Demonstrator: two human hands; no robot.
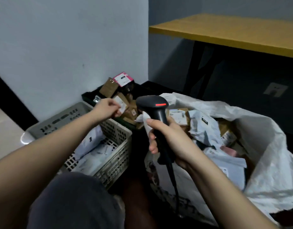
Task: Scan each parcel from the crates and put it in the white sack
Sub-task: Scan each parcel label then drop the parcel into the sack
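- The room has a pale grey wall (63, 38) on the left that meets a darker wall at a corner, and a light tiled floor (3, 126) shows at the far left.
- A yellow-topped table (233, 32) on black legs stands at the upper right, against the darker wall.
- 2 crates sit along the pale wall. The near one is a grey slotted crate (116, 136) with white mailer bags (91, 142) lying in it.
- Behind it, touching its far end, is a dark crate (88, 96) heaped with brown cardboard parcels; a pink-labelled parcel (123, 78) stands on top at the back.
- The left hand (107, 109) reaches over the dark crate, its fingers pinching the edge of a labelled brown parcel (121, 103) that lies on the heap.
- The right hand (167, 138) is clamped round the handle of a black barcode scanner (153, 104), whose head shows a red light and points toward the dark crate. Its cable hangs down from the grip.
- The white sack (274, 154) stands open at the right, just beside the crates, and holds a mix of white mailers and brown boxes.
- The 2 hands are well apart.
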